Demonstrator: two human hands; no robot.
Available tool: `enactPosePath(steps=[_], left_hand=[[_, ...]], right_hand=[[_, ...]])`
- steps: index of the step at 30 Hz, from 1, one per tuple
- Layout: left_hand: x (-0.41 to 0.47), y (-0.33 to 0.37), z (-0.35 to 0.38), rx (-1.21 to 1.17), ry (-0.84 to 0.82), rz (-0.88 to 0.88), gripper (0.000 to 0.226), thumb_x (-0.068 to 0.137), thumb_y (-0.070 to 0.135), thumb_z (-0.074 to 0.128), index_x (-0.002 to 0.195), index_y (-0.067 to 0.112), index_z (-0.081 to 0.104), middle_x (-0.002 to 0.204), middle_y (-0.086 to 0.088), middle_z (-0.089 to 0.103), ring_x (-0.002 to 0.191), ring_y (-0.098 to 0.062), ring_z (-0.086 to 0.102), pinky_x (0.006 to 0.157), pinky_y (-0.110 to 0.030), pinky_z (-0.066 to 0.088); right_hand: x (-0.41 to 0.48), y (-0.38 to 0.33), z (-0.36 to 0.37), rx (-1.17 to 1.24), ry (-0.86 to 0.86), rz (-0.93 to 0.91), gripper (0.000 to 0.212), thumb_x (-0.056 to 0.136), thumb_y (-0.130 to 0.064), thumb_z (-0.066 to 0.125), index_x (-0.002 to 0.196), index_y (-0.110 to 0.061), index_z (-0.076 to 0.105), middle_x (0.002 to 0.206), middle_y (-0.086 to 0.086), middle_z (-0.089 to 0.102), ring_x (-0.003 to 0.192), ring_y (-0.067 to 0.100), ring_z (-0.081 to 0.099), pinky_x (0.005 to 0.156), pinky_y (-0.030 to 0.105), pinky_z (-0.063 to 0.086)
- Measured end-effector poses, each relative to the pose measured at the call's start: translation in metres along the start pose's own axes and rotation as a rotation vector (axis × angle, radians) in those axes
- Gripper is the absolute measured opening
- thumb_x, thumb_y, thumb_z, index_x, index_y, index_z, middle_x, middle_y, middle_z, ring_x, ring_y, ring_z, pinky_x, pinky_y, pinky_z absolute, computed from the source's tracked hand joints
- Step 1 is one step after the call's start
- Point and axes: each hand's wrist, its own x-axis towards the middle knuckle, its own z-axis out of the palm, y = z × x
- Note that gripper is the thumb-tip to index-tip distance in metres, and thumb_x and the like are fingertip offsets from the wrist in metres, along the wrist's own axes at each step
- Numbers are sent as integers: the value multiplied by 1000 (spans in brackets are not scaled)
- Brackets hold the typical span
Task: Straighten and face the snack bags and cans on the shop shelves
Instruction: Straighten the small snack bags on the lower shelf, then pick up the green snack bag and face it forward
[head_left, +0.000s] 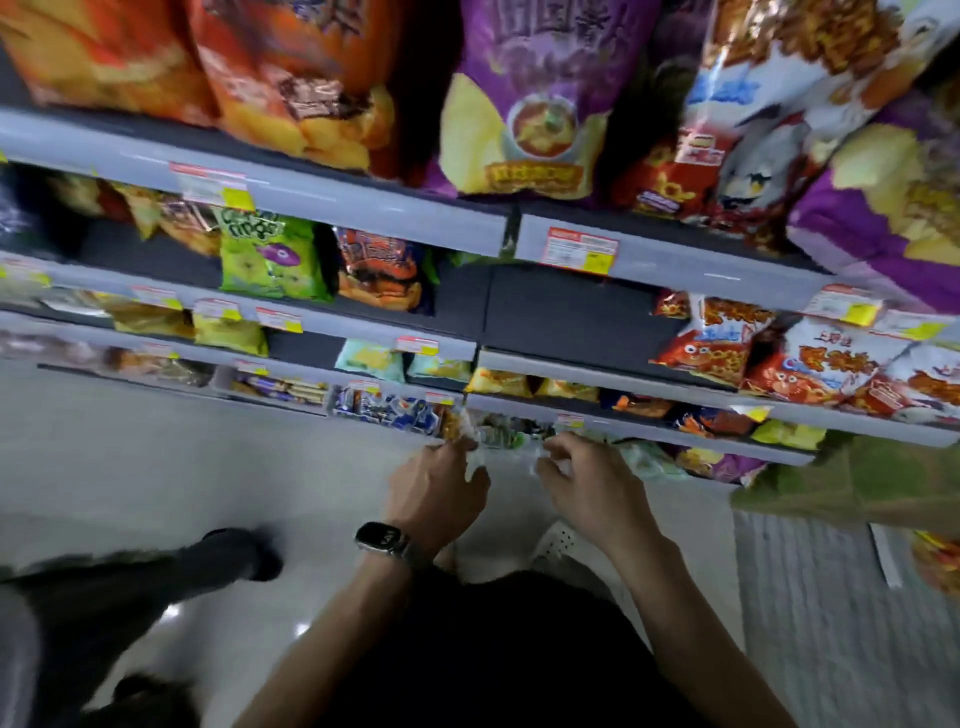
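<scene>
Both my hands reach down to the lowest shelf (644, 437). My left hand (434, 491), with a watch on its wrist, pinches the left edge of a pale, clear-looking snack packet (501, 449). My right hand (584, 480) pinches the same packet's right edge. The packet is blurred and partly hidden by my fingers. Above it, the shelves carry many snack bags: a green bag (267, 257), an orange bag (379, 270), purple chip bags (530, 98) and red-and-white bags (810, 353).
Another person's dark-trousered leg and shoe (228, 556) stand on the pale floor at the left. A grey mat (810, 613) lies at the right. Price labels line the grey shelf edges (582, 249). A bare stretch of shelf (566, 306) shows mid-right.
</scene>
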Motion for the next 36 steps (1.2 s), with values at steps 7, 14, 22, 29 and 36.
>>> enactPosePath(steps=[7, 14, 22, 29, 36], left_hand=[[-16, -50, -38, 25, 7, -106, 44, 101, 42, 54, 143, 30, 57, 128, -5, 72, 115, -32, 68, 93, -41, 57], [-15, -70, -59, 39, 49, -234, 44, 102, 44, 50, 144, 32, 54, 132, -3, 71, 118, -30, 67, 93, -41, 57], [0, -86, -82, 11, 78, -412, 46, 102, 44, 49, 145, 30, 54, 132, -4, 69, 118, -33, 66, 92, -41, 56], [29, -103, -105, 12, 145, -429, 45, 102, 41, 51, 145, 29, 55, 125, -7, 71, 114, -37, 66, 92, -44, 56], [67, -147, -134, 13, 175, -363, 44, 102, 41, 54, 142, 23, 56, 132, -13, 68, 117, -42, 64, 91, -46, 54]], right_hand=[[11, -71, 19, -236, 28, -54, 38, 99, -51, 54, 131, -31, 63, 124, -4, 71, 110, 22, 66, 90, 38, 56], [32, -110, 42, -242, -13, -198, 36, 96, -52, 57, 125, -33, 64, 120, -3, 73, 111, 26, 67, 88, 38, 57], [70, -143, 42, -238, -51, -290, 32, 98, -49, 55, 121, -30, 65, 116, 1, 72, 107, 30, 65, 85, 40, 53], [105, -164, 44, -152, 0, -275, 25, 96, -42, 59, 113, -26, 69, 113, 0, 76, 103, 31, 67, 79, 40, 56], [128, -190, 64, 7, 123, -151, 38, 99, -40, 61, 135, -29, 58, 133, 3, 69, 122, 31, 60, 88, 38, 47]])
